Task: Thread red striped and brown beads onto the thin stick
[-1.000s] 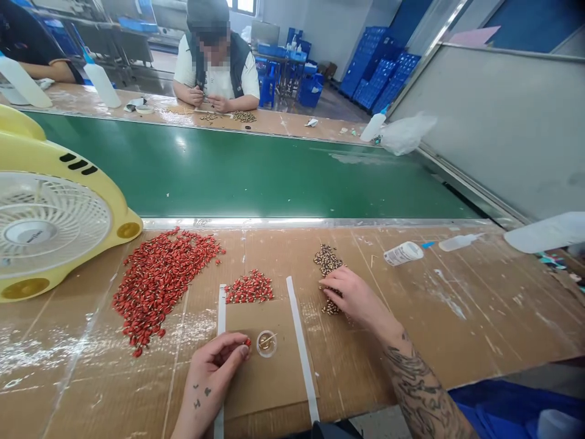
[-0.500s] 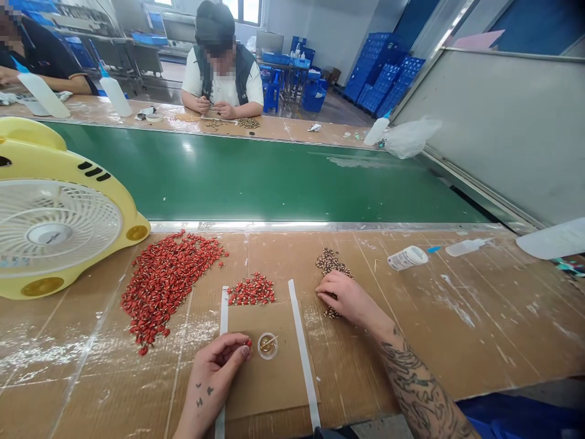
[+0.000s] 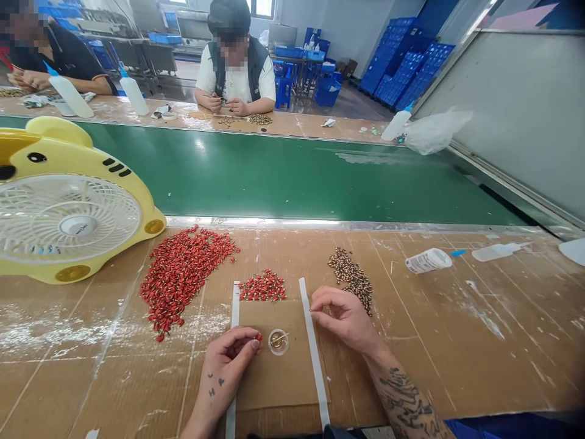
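1. Left hand [image 3: 223,366]: fingers [image 3: 244,336] are gripping a tiny red bead [image 3: 258,336] just beside a clear cup [image 3: 278,342] on a cardboard sheet [image 3: 269,381].
2. Right hand [image 3: 342,320]: fingertips [image 3: 315,306] are pinching shut; any contents are too small to tell, near speckled brown beads [image 3: 351,280].
3. Heaped red beads [image 3: 183,274] are lying near the table's [image 3: 91,378] far edge.

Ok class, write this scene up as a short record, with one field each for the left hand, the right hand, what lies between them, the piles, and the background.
Left hand: pinches a small red piece
Right hand: fingertips together beside a white strip; too small to tell if anything is held
Between hands: small clear cup with a thin stick, on a cardboard sheet
Piles: red pieces; brown beads
Background: yellow fan; green conveyor belt
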